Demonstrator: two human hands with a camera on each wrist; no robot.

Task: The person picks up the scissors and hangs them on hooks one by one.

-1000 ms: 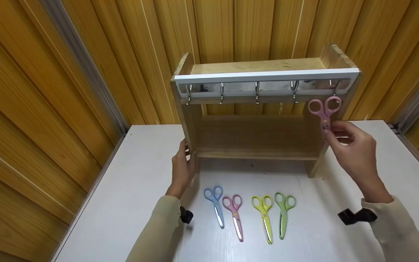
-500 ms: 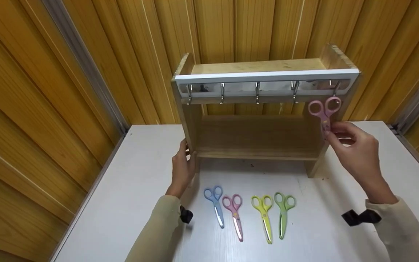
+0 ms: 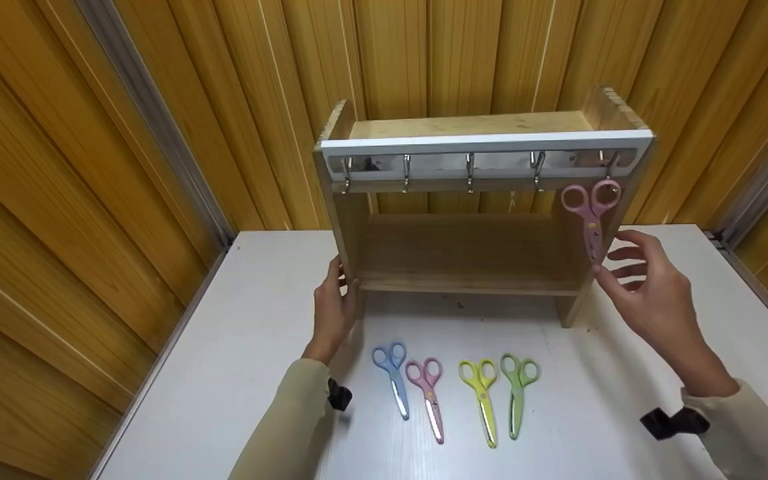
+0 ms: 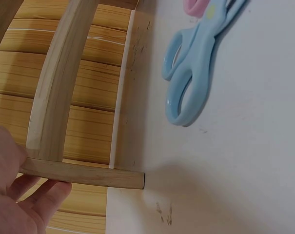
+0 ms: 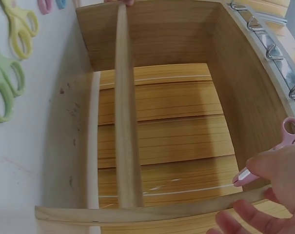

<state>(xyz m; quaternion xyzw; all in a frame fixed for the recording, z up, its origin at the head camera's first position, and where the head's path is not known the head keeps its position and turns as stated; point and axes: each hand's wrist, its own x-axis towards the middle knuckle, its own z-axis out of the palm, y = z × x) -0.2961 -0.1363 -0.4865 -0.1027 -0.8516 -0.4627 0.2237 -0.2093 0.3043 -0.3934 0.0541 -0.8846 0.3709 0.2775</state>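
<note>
Pink scissors (image 3: 591, 220) hang by one handle loop from the rightmost hook of the hook rail (image 3: 504, 163), blades down. My right hand (image 3: 657, 293) is beside them with fingers parted, the thumb tip right at the blade end. In the right wrist view, the fingers spread near the shelf's side panel (image 5: 152, 214). My left hand (image 3: 334, 310) grips the left side panel of the wooden shelf (image 3: 471, 291), with fingers around its edge in the left wrist view. On the table in front lie blue scissors (image 3: 394, 383), other pink scissors (image 3: 431, 400), yellow scissors (image 3: 484, 400) and green scissors (image 3: 517, 397).
The shelf stands on a white table (image 3: 251, 400) against a wood-panelled wall (image 3: 391, 60). Several other metal hooks (image 3: 470, 173) on the rail carry nothing. Metal strips run along the wall corners at left and right.
My right hand has loosened from the pink scissors and shifted slightly down, its fingers parting. The scissors stay at the rightmost hook, now hanging straighter. The left hand keeps its place.
</note>
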